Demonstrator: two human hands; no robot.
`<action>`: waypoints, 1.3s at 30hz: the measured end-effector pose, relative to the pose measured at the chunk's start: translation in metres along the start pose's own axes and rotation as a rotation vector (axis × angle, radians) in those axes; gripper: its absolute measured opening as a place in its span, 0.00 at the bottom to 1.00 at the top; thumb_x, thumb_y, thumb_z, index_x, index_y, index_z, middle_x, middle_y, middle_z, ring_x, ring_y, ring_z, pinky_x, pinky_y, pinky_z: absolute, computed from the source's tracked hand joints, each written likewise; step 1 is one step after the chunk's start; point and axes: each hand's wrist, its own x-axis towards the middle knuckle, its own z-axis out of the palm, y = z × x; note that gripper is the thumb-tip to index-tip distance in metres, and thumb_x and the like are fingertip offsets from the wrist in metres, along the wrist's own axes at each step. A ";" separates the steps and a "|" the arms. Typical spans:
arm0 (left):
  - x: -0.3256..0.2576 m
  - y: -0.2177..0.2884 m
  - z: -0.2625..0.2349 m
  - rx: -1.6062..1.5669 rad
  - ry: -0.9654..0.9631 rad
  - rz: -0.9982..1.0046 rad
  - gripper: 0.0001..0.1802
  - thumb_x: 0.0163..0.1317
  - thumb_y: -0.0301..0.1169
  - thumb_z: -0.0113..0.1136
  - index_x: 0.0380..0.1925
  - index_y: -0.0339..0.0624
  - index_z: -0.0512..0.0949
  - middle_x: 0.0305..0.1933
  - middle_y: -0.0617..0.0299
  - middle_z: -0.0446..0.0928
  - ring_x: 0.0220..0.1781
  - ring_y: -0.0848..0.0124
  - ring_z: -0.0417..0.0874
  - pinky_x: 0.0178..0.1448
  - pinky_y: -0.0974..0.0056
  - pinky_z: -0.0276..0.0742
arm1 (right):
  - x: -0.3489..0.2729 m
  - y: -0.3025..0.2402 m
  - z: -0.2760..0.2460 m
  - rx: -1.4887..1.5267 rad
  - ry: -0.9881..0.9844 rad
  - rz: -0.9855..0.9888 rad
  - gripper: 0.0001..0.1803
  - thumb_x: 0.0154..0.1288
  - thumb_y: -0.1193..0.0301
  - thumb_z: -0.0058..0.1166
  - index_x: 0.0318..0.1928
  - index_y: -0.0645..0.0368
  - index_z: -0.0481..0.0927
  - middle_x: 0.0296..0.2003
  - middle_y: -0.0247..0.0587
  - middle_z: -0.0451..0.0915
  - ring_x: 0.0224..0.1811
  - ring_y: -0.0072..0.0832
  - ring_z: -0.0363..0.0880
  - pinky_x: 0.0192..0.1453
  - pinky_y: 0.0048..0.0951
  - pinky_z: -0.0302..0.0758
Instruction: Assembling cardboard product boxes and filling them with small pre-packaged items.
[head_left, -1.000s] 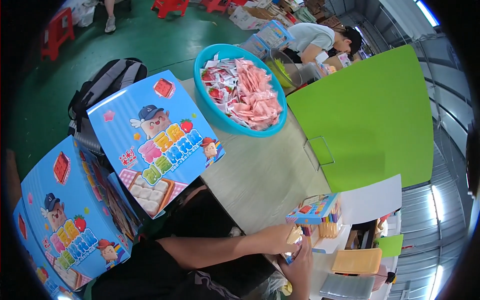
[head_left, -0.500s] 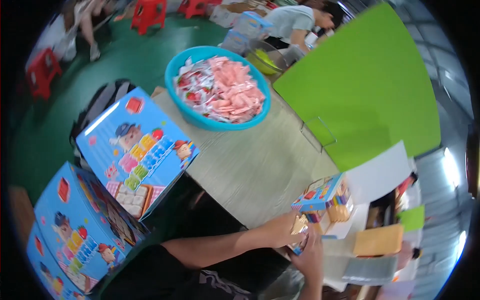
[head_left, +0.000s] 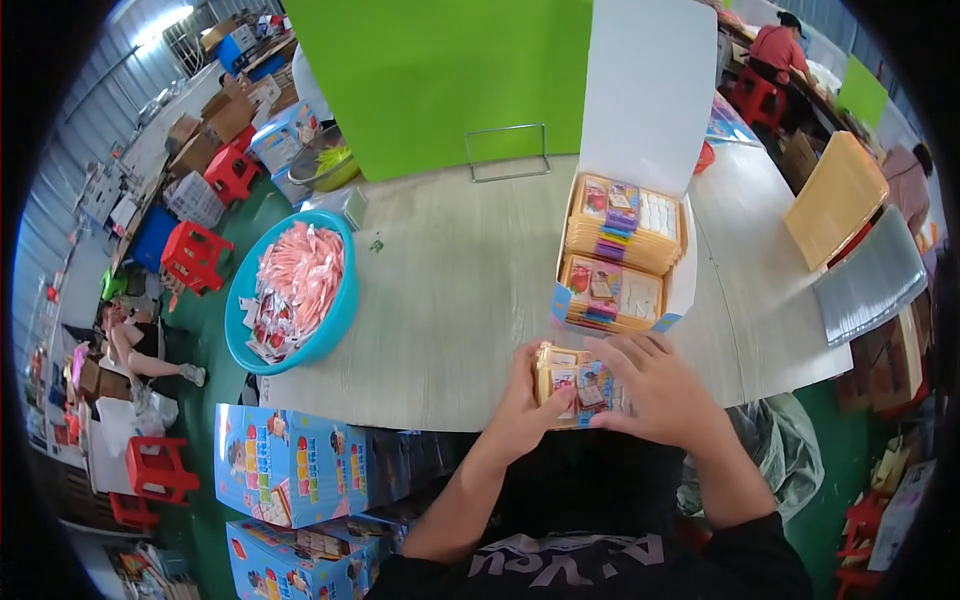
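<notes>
Near the front edge of the table, my left hand (head_left: 527, 403) and my right hand (head_left: 652, 388) grip a small stack of flat candy packs (head_left: 588, 393) from both sides. The packs have yellow trays and printed cards in pink and blue. My left thumb lies on the top pack, and my right fingers curl over its other end. Just beyond my hands stands an open display box (head_left: 680, 290) with its white lid raised, holding similar packs in two stacked groups.
A turquoise basin (head_left: 350, 300) of pink and white sachets stands at the table's left edge. A green board (head_left: 450, 80) rises behind a wire stand (head_left: 508, 178). Closed blue boxes (head_left: 265, 465) are stacked below left. Yellow and grey trays (head_left: 838, 200) lie at right.
My view has swung and levelled, so the display box and my hands now appear nearer the middle. Both hands still hold the candy packs.
</notes>
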 end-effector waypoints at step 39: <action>0.004 0.003 -0.050 0.534 -0.038 0.519 0.48 0.51 0.35 0.67 0.70 0.27 0.58 0.60 0.33 0.73 0.63 0.43 0.75 0.68 0.52 0.70 | 0.056 -0.042 0.015 -0.291 -0.301 -0.058 0.48 0.50 0.63 0.68 0.69 0.68 0.62 0.58 0.62 0.71 0.63 0.57 0.68 0.69 0.51 0.64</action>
